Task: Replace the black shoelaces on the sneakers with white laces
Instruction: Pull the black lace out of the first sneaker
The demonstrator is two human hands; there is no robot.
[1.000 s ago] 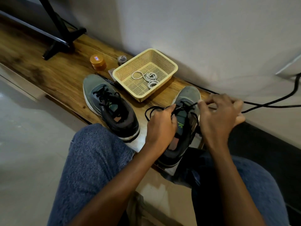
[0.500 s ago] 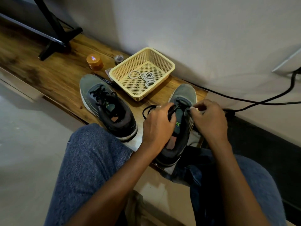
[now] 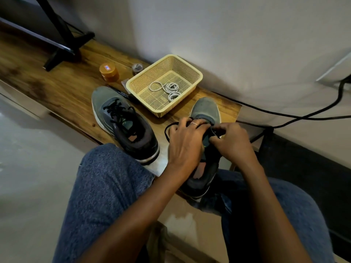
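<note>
The left hand [image 3: 187, 143] lay over the lacing of the right-hand sneaker [image 3: 205, 145] at the centre of the frame, fingers curled down onto it; whether they pinched the black lace [image 3: 168, 130] could not be told. A loop of that lace stuck out just left of the hand. The right hand [image 3: 230, 141] pinched the lace with curled fingers at the shoe's right edge, close beside the left hand. The other sneaker [image 3: 123, 122], black laces in place, sat to the left on the wooden board [image 3: 62, 92]. Above and between the shoes stood a yellow basket [image 3: 190, 71] holding coiled white laces [image 3: 169, 90]. An orange jar [image 3: 108, 72] stood at the upper left of it.
</note>
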